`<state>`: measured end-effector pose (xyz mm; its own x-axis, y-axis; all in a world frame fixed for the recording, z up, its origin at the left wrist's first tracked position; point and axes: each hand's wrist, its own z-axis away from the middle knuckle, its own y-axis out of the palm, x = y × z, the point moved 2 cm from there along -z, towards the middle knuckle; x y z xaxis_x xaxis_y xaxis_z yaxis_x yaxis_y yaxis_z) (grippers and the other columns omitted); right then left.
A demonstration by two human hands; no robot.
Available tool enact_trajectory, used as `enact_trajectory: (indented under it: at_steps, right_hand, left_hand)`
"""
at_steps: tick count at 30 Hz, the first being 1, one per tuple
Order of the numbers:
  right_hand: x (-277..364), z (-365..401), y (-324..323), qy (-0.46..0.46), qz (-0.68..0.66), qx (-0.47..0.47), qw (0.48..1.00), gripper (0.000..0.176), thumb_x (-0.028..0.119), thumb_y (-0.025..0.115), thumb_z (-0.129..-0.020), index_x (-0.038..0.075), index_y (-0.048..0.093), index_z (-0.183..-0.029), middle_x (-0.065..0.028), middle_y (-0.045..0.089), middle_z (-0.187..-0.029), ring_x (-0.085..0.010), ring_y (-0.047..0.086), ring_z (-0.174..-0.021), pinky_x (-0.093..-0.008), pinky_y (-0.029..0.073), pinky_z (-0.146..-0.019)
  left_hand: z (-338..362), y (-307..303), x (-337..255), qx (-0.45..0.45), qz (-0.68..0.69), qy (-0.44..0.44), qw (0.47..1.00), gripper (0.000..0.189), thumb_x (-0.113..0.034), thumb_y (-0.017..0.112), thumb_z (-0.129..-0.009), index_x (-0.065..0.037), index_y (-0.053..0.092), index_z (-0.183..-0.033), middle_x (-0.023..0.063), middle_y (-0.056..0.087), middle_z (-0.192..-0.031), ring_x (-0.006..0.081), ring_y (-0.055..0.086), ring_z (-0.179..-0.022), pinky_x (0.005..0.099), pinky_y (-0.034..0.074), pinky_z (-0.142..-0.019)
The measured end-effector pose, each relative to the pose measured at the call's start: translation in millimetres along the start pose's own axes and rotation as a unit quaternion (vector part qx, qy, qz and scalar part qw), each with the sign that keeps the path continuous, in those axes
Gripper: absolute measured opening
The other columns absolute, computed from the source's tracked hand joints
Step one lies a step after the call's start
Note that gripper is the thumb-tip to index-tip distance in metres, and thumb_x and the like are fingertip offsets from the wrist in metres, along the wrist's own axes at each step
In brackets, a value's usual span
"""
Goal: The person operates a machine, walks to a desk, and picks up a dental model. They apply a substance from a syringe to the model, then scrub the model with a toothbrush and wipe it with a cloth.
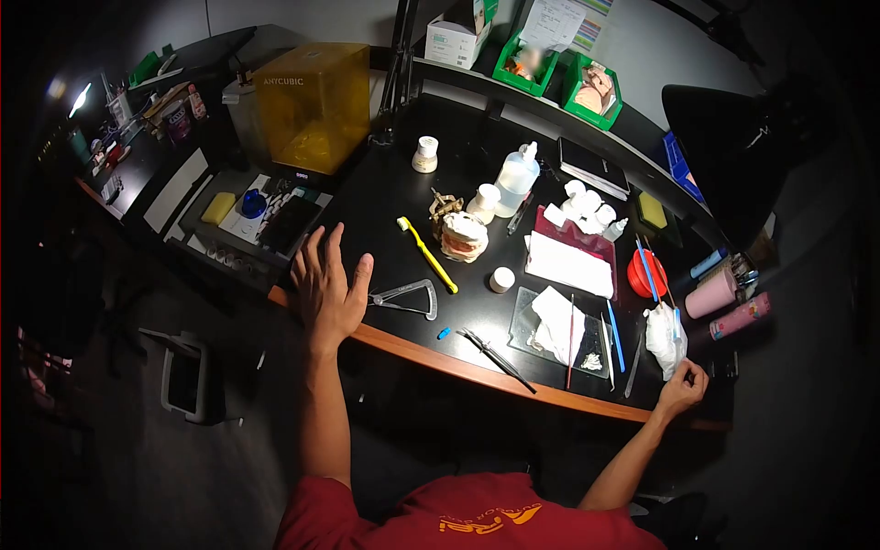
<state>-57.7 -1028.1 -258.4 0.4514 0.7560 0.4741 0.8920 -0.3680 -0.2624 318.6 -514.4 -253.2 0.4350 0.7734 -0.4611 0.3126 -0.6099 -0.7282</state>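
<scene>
Tissue [664, 337], white, crumpled and soft-looking, lies at the right end of the tabletop [394, 206], its lower tip just above the right hand [681, 391]. That hand's fingers [694, 372] are curled shut, thumb against forefinger; whether they pinch the tissue's tip cannot be told. A thin blue-handled tool [648, 269] rests across a round red lid [646, 275] just beyond the tissue, and two pink cylinders [724, 305] lie to its right.

The left hand [325, 291] lies flat and spread on the near left edge of the tabletop, its fingers [316, 252] straight and apart, gripping nothing. Just beside its thumb lies a metal caliper [410, 299], a thin wedge-shaped frame with a curved arc. Beyond it a yellow toothbrush [428, 255] lies slantwise, its white bristled head away from the person, next to a pale dental cast [464, 236].

Between the hands a clear glass slab [524, 323] carries folded white paper and slim brushes. The tabletop is glossy black with a wood-toned rim. At the back stands a translucent yellow box [312, 105].
</scene>
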Motion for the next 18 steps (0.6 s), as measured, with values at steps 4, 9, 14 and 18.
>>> enact_trajectory:
  at_steps: [4,9,14,18]
  right_hand:
    - [5.2,-0.5,-2.7,0.018,0.015,0.01,1.0,0.005,0.004,0.075,-0.088,-0.001,0.074,-0.089,-0.0067,0.067,-0.093,-0.0183,0.064,-0.082,-0.0311,0.047,-0.066]
    - [7.4,-1.1,-2.8,0.036,0.02,0.017,0.999,0.006,0.004,0.076,-0.088,-0.002,0.074,-0.089,-0.0079,0.067,-0.094,-0.0201,0.066,-0.085,-0.033,0.052,-0.073]
    - [7.8,-1.0,-2.4,0.021,0.022,0.012,0.999,0.006,0.004,0.076,-0.088,-0.002,0.073,-0.089,-0.0081,0.067,-0.094,-0.0205,0.066,-0.086,-0.0331,0.052,-0.073]
    - [5.7,-0.7,-1.8,0.022,0.016,0.012,1.0,0.007,0.006,0.075,-0.089,-0.001,0.073,-0.088,-0.0075,0.067,-0.093,-0.0202,0.065,-0.084,-0.0331,0.051,-0.071]
  left_hand:
    - [-0.3,1.4,0.4,0.005,-0.002,-0.001,1.0,0.061,-0.049,0.052,-0.105,-0.012,0.046,-0.152,0.016,0.041,-0.155,0.0372,0.035,-0.145,0.0551,0.027,-0.119]
    - [-0.9,0.8,-0.3,-0.01,0.002,0.017,1.0,0.06,-0.046,0.058,-0.102,-0.01,0.048,-0.149,0.0212,0.044,-0.15,0.0406,0.039,-0.14,0.0565,0.03,-0.115]
    - [-1.0,3.6,1.3,-0.017,-0.004,0.018,1.0,0.06,-0.046,0.059,-0.102,-0.009,0.048,-0.148,0.0211,0.045,-0.149,0.0407,0.039,-0.14,0.0565,0.03,-0.115]
    - [-1.8,1.4,-0.6,-0.013,0.001,0.009,1.0,0.061,-0.045,0.061,-0.1,-0.008,0.049,-0.148,0.0217,0.045,-0.148,0.0412,0.04,-0.139,0.0569,0.03,-0.115]
